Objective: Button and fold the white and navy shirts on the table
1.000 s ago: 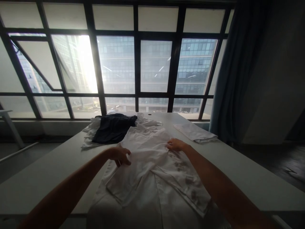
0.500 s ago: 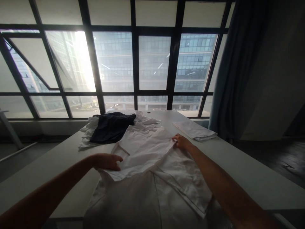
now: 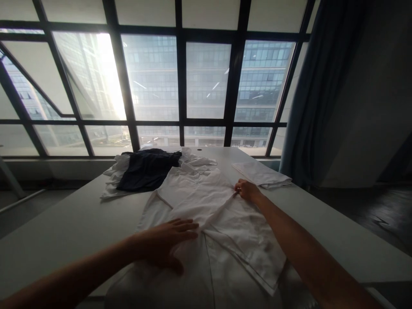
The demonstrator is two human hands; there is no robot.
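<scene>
Since the earlier frame the left hand point(image 3: 167, 241) has let go of the folded edge it was pinching and moved toward the middle of the white shirt point(image 3: 206, 223); it now lies flat, palm down and fingers spread, pressing the cloth and grasping nothing. The right hand point(image 3: 246, 190) has held its place at the shirt's far right edge, fingers pinched on the fabric there. The shirt lies spread on the white desk point(image 3: 77, 223), its near end hanging over the front edge toward the person, with one panel folded across the body and a sleeve point(image 3: 254, 249) laid diagonally to the right (faint grey marks show on that sleeve). Beyond the shirt, at the far left of the desk, sits a heap of white garments point(image 3: 112, 182) with a dark navy garment point(image 3: 146, 169) lying on top of it; the heap touches the shirt's collar end. At the far right, just beyond the right hand, a folded white cloth point(image 3: 262, 175) lies flat, apart from the shirt. Behind the desk stand a large black-framed window point(image 3: 180, 86) and, to the right, a dark curtain point(image 3: 315, 94).
</scene>
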